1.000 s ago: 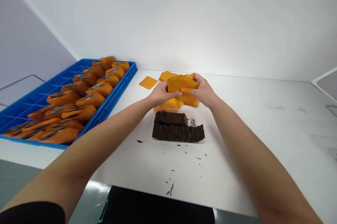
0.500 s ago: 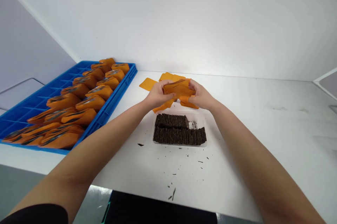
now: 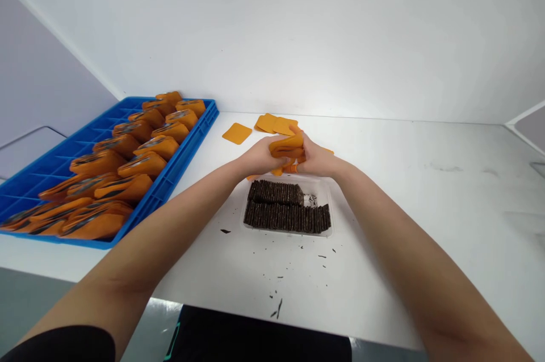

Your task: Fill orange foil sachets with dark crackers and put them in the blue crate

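Over the far side of the clear plastic tub, my left hand and my right hand come together on an orange paper pouch. The pouch is bent, its near edge bowed into a curve. My left fingers wrap its left side, with the thumb in front. On its right, my right fingers grip it; they seem to wear orange finger covers. Two rows of thin dark brown squares stand on edge in the tub, with a gap and crumbs at the right end of the far row.
Flat orange pouches lie behind my hands, with a single orange pouch to their left. At left, a blue divided crate holds several filled orange pouches. Dark flakes are scattered on the white table.
The pouch between my hands has gone from fairly flat to bent and bowed. My hands have drawn closer together, and the view has shifted slightly.
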{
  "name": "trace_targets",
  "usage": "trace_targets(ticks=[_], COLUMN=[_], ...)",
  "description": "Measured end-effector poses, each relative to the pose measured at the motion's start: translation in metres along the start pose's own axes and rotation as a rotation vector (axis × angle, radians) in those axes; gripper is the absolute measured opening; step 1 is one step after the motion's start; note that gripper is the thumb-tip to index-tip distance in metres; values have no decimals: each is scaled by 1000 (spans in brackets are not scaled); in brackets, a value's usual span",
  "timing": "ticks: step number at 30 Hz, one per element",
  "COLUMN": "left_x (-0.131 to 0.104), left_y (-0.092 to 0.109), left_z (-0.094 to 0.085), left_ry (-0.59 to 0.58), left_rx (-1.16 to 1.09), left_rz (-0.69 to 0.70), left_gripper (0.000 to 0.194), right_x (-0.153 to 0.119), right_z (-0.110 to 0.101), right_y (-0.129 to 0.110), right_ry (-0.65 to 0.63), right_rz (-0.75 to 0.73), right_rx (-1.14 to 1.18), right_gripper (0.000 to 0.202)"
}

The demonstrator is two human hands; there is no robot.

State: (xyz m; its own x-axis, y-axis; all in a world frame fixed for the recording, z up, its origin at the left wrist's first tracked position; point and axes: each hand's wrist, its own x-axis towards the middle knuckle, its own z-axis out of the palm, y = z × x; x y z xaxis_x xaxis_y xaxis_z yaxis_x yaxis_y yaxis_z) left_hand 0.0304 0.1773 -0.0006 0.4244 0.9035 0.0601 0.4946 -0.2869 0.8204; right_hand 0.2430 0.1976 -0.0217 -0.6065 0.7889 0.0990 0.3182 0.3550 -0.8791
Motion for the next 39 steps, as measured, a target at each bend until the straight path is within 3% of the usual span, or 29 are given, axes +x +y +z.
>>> trace_targets(ticks=[3,5,8,11,14,18,26,29,34,39], left_x=[0,0,-1,-2,-4,-5,9,8,-1,-3], left_y=[5,5,0,-6,-11,-14,-20,-14,-13,-16], left_z=[-3,-3,-1,1,-1,-1,13,16,10,-3], left_ry=[36,54,46,40,60,94,307,240,138,145], left_rx=[57,73,75,75,50,-29,-302,-334,-229,-16], left_rz=[-1,-14,-43,-44,-12,28,238,274,152,-5], left_gripper=[46,47,49,47,55,55,62,61,58,42], right_x=[-2,-4,-4,-2,0,0,7,7,3,3], right_z=[-11,-15,-13,-6,-3,-5,-5,0,2,-4], right_y=[-18,-34,-48,-42,-30,-24,-13,-13,-16,-23], right_ry=[39,64,-6,-27,18,70,166,168,135,110], right_rz=[-18,-100,-214,-197,-158,-135,-124,-89,-37,10], right_rx=[0,-50,-217,-313,-307,-237,-12,-24,-124,-235], right_gripper=[128,112,80,75,76,63,54,57,52,18])
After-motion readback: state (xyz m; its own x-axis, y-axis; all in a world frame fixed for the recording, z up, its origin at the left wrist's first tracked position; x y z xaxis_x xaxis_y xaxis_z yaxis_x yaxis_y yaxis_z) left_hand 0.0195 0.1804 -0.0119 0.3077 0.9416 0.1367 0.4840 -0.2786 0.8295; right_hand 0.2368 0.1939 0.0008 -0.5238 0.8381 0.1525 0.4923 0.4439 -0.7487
